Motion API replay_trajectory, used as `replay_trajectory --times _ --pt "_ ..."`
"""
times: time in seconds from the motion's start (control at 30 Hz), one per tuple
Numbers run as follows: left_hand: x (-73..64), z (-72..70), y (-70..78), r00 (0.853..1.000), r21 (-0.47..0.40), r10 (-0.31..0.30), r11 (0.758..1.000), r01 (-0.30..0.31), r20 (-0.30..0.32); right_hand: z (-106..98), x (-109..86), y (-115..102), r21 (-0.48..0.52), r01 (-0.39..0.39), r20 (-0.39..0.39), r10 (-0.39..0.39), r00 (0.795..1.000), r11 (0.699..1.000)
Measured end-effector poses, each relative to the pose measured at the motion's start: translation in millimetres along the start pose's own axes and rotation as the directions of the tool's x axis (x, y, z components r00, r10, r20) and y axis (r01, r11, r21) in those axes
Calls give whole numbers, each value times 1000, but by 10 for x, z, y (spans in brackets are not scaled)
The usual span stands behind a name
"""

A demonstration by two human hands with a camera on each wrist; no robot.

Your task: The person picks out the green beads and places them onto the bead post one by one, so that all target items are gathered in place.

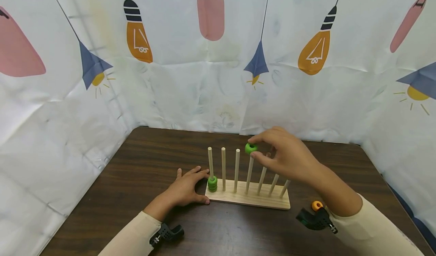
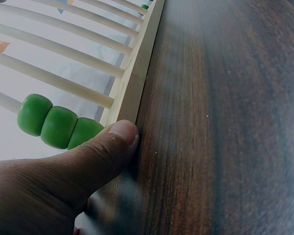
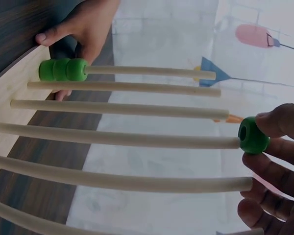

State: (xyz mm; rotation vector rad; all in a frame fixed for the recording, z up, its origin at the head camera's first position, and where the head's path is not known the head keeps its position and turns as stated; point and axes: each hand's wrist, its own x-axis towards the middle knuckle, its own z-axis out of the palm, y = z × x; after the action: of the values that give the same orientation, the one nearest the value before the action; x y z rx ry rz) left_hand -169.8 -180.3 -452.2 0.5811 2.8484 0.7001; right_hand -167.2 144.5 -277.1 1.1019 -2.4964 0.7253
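Note:
A wooden peg rack [image 1: 252, 198] with several upright pegs stands on the dark table. Three green beads [image 1: 212, 184] are stacked on its leftmost peg. My left hand [image 1: 185, 186] holds the left end of the base, thumb on the front edge [image 2: 122, 132] and fingers toward the back. My right hand [image 1: 284, 155] pinches another green bead [image 3: 254, 135] between thumb and fingers. This bead is right at the top of the fourth peg [image 3: 137, 139] from the left, its hole facing the peg tip.
An orange bead [image 1: 316, 205] lies on the table [image 1: 238, 229] right of the rack, close to the right wrist's camera mount [image 1: 315, 219]. A white printed curtain [image 1: 190, 93] hangs behind the table and along its sides.

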Motion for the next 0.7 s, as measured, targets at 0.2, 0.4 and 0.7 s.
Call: replay_trajectory --times 0.2,0.4,0.7 --pt "5 2 -3 1000 -2 0 1000 0 0 39 61 -35 -5 3 9 -3 1000 1000" --pt "10 8 -9 1000 4 0 1000 0 1 84 114 -72 9 3 29 -3 1000 1000" --pt "15 13 -22 1000 3 -7 1000 7 4 121 164 -115 3 10 37 -10 999 1000"
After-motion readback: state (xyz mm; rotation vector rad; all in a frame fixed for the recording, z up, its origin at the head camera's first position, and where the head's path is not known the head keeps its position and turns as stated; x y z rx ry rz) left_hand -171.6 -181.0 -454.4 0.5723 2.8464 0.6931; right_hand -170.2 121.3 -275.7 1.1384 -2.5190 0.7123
